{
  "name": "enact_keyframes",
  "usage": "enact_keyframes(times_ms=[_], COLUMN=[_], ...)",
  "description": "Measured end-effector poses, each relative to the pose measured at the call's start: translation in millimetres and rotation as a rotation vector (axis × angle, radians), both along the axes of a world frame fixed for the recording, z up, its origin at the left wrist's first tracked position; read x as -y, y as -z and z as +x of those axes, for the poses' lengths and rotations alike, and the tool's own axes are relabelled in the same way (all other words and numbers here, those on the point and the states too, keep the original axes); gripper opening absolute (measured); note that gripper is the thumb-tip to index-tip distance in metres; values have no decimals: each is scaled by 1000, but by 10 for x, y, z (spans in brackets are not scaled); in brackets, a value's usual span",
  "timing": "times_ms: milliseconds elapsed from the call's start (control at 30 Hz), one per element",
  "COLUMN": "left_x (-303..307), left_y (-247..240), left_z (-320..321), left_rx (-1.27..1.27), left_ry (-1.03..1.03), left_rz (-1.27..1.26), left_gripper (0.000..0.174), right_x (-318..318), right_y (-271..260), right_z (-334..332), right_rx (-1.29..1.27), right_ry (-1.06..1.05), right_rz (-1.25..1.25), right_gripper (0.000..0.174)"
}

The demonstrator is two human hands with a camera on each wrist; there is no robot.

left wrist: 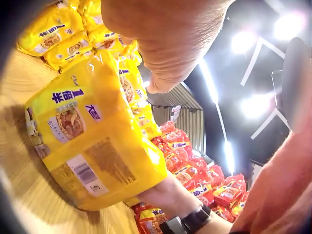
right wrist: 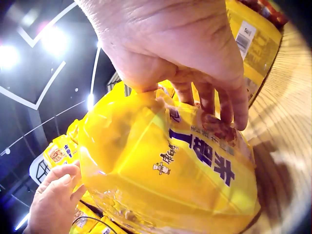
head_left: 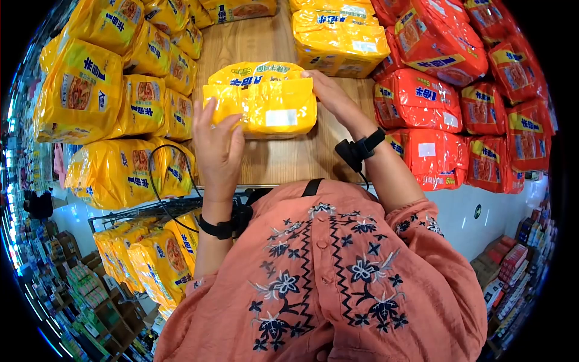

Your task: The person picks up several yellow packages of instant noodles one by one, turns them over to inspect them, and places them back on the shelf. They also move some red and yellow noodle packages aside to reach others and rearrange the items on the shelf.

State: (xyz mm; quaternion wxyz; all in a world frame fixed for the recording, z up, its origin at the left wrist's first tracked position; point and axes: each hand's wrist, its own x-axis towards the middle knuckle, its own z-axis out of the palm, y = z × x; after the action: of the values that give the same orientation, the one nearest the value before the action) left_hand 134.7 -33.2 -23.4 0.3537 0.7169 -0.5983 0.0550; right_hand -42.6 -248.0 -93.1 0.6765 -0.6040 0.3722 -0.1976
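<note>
A yellow noodle pack [head_left: 271, 108] [left wrist: 92, 141] [right wrist: 185, 165] lies on the wooden table in front of the person, with a white label on its near side. The right hand [head_left: 341, 105] [right wrist: 180, 53] grips its right end, the fingers bent down over the printed face and the thumb near the top. At the left end is the left hand [head_left: 220, 142] [left wrist: 165, 34] [right wrist: 56, 200], its fingers spread and loosely bent close to the wrapper; whether the fingertips touch it is hard to tell.
Yellow packs [head_left: 142, 105] are stacked at the left, more yellow packs [head_left: 341, 45] stand behind to the right, and red packs [head_left: 425, 99] pile up along the right. A cable [head_left: 154, 175] loops beside the left wrist. Below the table's left edge are further yellow packs [head_left: 160, 256].
</note>
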Motion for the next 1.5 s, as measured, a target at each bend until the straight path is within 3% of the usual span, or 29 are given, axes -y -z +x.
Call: enact_keyframes(times_ms=[133, 833, 1033, 1233, 1333, 1500], left_x=[89, 104, 11, -57, -14, 5], left_y=[32, 143, 155, 348, 400, 462], left_z=[-136, -138, 37, 175, 99, 102], left_rx=[-23, -47, -72, -393, -849, -862], left_ry=[59, 69, -133, -252, -189, -196], left_rz=[16, 74, 0, 53, -42, 51], left_gripper=[20, 22, 36, 47, 47, 45], right_x=[-9, 13, 40, 21, 23, 66], right_y=[-41, 1, 33, -42, -53, 25], right_z=[-3, -17, -18, -12, -18, -23], right_rx=[-7, 11, -13, -16, -33, -54], right_ry=[1, -8, -16, -14, -18, -31], right_rz=[13, -51, -54, -10, -7, -42], right_gripper=[50, 48, 49, 51, 52, 51])
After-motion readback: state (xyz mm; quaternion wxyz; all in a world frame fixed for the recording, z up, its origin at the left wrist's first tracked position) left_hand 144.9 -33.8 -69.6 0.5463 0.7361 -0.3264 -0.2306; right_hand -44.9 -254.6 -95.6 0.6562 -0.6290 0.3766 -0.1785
